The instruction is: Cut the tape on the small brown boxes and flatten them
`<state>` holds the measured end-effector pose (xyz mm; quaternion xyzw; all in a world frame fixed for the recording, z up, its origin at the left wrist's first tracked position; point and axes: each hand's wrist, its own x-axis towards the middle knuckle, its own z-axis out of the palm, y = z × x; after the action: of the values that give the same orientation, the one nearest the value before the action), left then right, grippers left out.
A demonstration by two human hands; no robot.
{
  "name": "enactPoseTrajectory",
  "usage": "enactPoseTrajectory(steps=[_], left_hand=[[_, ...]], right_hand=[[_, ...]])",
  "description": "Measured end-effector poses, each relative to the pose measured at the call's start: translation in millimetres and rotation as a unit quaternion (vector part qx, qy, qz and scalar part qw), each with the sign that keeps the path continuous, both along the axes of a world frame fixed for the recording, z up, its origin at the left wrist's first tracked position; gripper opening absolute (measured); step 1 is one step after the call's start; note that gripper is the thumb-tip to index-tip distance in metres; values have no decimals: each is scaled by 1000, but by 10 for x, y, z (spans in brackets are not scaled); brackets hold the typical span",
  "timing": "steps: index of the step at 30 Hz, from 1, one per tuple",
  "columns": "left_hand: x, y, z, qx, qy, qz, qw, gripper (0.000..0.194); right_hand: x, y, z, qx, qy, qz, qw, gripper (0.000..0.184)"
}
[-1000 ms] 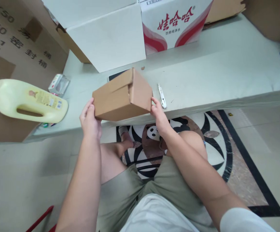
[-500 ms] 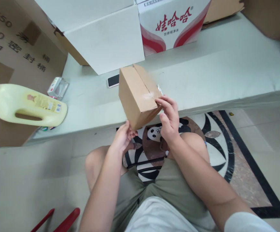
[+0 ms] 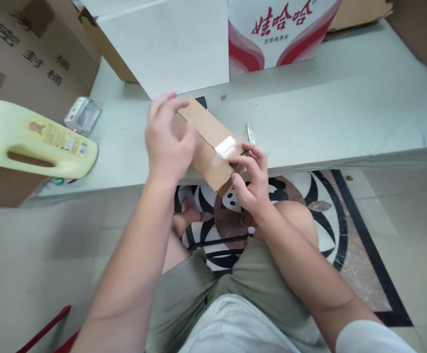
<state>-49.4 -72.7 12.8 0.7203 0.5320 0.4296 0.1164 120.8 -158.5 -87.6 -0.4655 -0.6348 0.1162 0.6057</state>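
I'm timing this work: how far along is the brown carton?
Looks done: the brown carton is closed on top, with shiny tape at its seam. In hand: the right hand grips one end; the left hand is near the other. Left: perhaps opening or sealing; the knife lies nearby.

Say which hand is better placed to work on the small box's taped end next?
Probably the right hand: its fingers are at that end of the small box, beside the shiny tape. The left hand is blurred, by the opposite end.
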Motion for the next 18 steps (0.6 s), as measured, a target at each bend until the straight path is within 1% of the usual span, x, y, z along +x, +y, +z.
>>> enactPoseTrajectory(steps=[1, 3, 4, 5, 6, 7, 9, 11, 12, 13, 14, 16, 18], left_hand=[[46, 153, 47, -16, 34, -27, 999, 30], [122, 417, 44, -79, 92, -49, 991, 29], [148, 513, 8, -114, 116, -47, 986, 27], [166, 580, -39, -134, 137, -42, 981, 31], [177, 620, -88, -144, 149, -35, 978, 32], [183, 636, -130, -147, 157, -27, 976, 34], [184, 620, -180, -140, 161, -15, 977, 35], [184, 575, -176, -138, 165, -13, 976, 36], [186, 551, -159, -141, 171, -14, 975, 37], [189, 527, -136, -143, 178, -17, 973, 39], [193, 505, -108, -147, 185, -19, 971, 40], [202, 461, -49, -157, 200, -20, 967, 43], [208, 420, 6, -168, 210, -18, 963, 45]], right_hand=[[-10, 1, -10, 4, -1, -2, 1000, 25], [-18, 18, -37, 1, 12, -18, 1000, 29], [-11, 36, -51, -16, 22, -34, 999, 33], [6, 63, -64, -48, 29, -57, 997, 36], [31, 96, -74, -95, 27, -85, 991, 38], [64, 133, -80, -154, 14, -116, 981, 39], [142, 209, -78, -285, -43, -171, 942, 40], [216, 268, -60, -388, -116, -191, 894, 41], [246, 287, -46, -418, -148, -189, 876, 41], [271, 299, -32, -434, -177, -180, 865, 40], [291, 306, -18, -440, -200, -169, 859, 38], [320, 310, 0, -444, -223, -146, 855, 34], [343, 313, 1, -455, -223, -135, 851, 30]])
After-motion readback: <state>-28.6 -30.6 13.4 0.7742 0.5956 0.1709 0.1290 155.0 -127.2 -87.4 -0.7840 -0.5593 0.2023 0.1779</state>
